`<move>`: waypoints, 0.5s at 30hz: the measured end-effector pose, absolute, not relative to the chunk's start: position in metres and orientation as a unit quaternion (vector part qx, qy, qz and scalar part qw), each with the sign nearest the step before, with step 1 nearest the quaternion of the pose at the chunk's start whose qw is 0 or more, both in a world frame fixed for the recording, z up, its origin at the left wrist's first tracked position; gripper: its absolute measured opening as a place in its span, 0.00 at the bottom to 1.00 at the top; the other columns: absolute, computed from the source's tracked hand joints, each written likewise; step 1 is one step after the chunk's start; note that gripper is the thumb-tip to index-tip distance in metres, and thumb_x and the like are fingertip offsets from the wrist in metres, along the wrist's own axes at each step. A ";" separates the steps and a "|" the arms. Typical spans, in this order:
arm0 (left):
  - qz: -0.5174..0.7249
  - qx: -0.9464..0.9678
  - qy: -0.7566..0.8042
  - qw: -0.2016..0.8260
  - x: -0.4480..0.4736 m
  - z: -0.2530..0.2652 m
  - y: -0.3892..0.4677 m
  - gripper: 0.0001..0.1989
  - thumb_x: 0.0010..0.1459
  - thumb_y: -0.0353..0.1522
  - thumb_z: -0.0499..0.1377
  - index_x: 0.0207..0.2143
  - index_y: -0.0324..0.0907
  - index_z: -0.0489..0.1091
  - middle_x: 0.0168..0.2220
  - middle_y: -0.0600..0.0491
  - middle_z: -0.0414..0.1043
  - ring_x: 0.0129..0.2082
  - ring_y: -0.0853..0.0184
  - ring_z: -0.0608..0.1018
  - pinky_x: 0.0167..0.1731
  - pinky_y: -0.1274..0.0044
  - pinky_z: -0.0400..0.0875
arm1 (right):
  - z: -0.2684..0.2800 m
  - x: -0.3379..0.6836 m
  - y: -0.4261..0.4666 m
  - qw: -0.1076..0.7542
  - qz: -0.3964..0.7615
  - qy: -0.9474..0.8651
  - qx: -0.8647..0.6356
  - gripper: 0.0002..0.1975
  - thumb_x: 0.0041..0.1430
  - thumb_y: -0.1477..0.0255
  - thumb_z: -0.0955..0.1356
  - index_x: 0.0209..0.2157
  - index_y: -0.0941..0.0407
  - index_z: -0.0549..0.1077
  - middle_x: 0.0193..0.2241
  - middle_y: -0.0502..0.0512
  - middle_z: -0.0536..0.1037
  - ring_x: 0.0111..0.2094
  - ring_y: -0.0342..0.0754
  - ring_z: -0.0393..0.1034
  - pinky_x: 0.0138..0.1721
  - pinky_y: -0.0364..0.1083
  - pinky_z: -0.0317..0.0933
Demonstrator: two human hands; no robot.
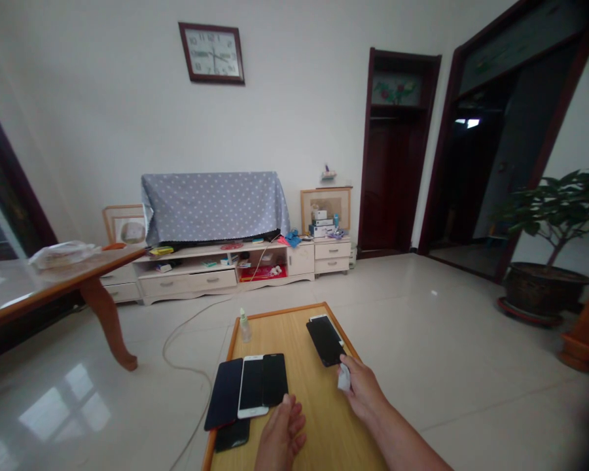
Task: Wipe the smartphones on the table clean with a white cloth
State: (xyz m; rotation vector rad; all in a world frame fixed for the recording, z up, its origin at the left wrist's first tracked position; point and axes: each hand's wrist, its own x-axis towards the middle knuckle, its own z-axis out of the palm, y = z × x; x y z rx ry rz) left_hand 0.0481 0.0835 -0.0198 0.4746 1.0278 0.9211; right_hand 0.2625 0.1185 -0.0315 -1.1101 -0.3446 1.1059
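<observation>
we're end-pinching a black phone (325,340) plus tissue (343,379) with our right hand (360,387) over the worktop (317,415), probably keeping most of it uncovered. our left hand (281,433) is hanging half-curled beside more phones (252,387).

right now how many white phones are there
2: one white phone at left, a second white phone partly behind the black phone in the right hand; more may hide.

One phone (324,341) is black, the tabletop (299,340) yellow, the cloth (216,206) white-dotted grey.
</observation>
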 end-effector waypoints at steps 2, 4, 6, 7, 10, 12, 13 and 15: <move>0.418 0.205 0.481 0.743 0.047 -0.021 0.087 0.24 0.60 0.44 0.61 0.54 0.39 0.68 0.58 0.37 0.69 0.51 0.56 0.78 0.45 0.70 0.69 | -0.040 0.270 0.134 0.696 0.491 -0.149 -0.502 0.18 0.44 0.59 0.76 0.28 0.57 0.71 0.19 0.46 0.71 0.19 0.40 0.63 0.18 0.39 0.52; 0.417 0.196 0.488 0.742 0.047 -0.020 0.089 0.24 0.60 0.44 0.62 0.52 0.39 0.69 0.55 0.38 0.72 0.47 0.58 0.79 0.41 0.72 0.69 | -0.047 0.275 0.146 0.697 0.487 -0.142 -0.507 0.17 0.45 0.60 0.76 0.28 0.57 0.71 0.19 0.46 0.71 0.18 0.40 0.63 0.17 0.38 0.51; 0.415 0.195 0.489 0.742 0.047 -0.020 0.090 0.23 0.58 0.44 0.64 0.51 0.39 0.70 0.52 0.39 0.74 0.43 0.60 0.80 0.38 0.73 0.69 | -0.052 0.280 0.155 0.697 0.484 -0.136 -0.511 0.16 0.46 0.61 0.76 0.29 0.57 0.70 0.19 0.47 0.71 0.18 0.40 0.64 0.16 0.37 0.50; 0.414 0.195 0.489 0.742 0.047 -0.020 0.090 0.23 0.57 0.43 0.65 0.50 0.39 0.71 0.50 0.40 0.75 0.42 0.61 0.81 0.38 0.73 0.69 | -0.055 0.281 0.160 0.696 0.484 -0.134 -0.513 0.16 0.47 0.62 0.76 0.29 0.57 0.70 0.19 0.47 0.71 0.18 0.40 0.64 0.16 0.37 0.49; 0.412 0.198 0.486 0.745 0.047 -0.024 0.093 0.24 0.53 0.43 0.68 0.48 0.39 0.72 0.47 0.42 0.77 0.40 0.62 0.81 0.36 0.74 0.69 | -0.060 0.286 0.172 0.692 0.484 -0.129 -0.520 0.15 0.48 0.64 0.76 0.29 0.58 0.70 0.18 0.47 0.71 0.17 0.39 0.62 0.14 0.36 0.45; 0.412 0.200 0.484 0.746 0.047 -0.027 0.094 0.25 0.53 0.44 0.68 0.48 0.39 0.71 0.47 0.42 0.76 0.39 0.62 0.80 0.35 0.75 0.69 | -0.062 0.288 0.179 0.688 0.483 -0.127 -0.526 0.15 0.48 0.64 0.76 0.28 0.58 0.70 0.18 0.46 0.71 0.16 0.37 0.60 0.13 0.36 0.42; 0.412 0.201 0.483 0.746 0.047 -0.029 0.095 0.25 0.53 0.45 0.67 0.48 0.39 0.71 0.47 0.42 0.76 0.38 0.63 0.80 0.34 0.75 0.69 | -0.063 0.288 0.181 0.686 0.481 -0.125 -0.531 0.15 0.48 0.64 0.76 0.28 0.58 0.70 0.18 0.46 0.70 0.15 0.37 0.59 0.13 0.36 0.40; 0.414 0.203 0.481 0.746 0.047 -0.031 0.095 0.26 0.54 0.46 0.66 0.48 0.38 0.71 0.47 0.41 0.76 0.37 0.64 0.80 0.34 0.76 0.69 | -0.065 0.289 0.185 0.682 0.479 -0.121 -0.540 0.15 0.50 0.65 0.75 0.27 0.58 0.69 0.17 0.45 0.70 0.14 0.36 0.58 0.12 0.35 0.39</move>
